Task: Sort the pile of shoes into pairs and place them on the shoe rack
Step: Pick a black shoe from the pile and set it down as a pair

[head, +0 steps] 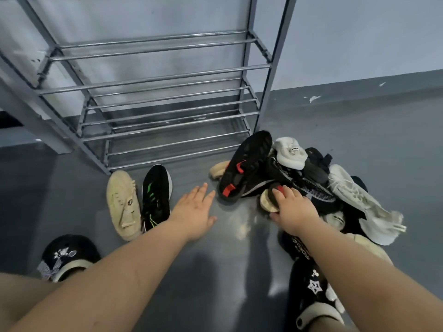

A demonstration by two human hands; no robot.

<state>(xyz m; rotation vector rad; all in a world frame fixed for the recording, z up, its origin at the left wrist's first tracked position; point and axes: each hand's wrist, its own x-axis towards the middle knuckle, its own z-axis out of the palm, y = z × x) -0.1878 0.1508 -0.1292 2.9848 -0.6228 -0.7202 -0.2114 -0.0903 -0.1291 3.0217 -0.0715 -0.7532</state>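
Right hand point(291, 207) reaching into shoe pile point(311, 183) at frame right, fingers curling on beige shoe heel point(268, 202) to pull it free. Left hand point(196, 209) hovering, fingers spread. Beige shoe point(122, 204), black-green sneaker point(155, 197) lying lower left awaiting mates; shoe rack point(167, 92) bare.

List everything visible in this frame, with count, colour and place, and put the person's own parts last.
shoe rack: one, grey metal, against the wall, shelves bare
beige shoe: one, on the floor before the rack
black shoe with green marks: one, beside the beige shoe
pile of shoes: one heap, black, white, beige, right of the rack; count unclear
black sole with red patches: one, upturned, on the pile's left
left hand: open, over the floor
right hand: grips a beige shoe in the pile
feet: two, black slippers, bottom corners
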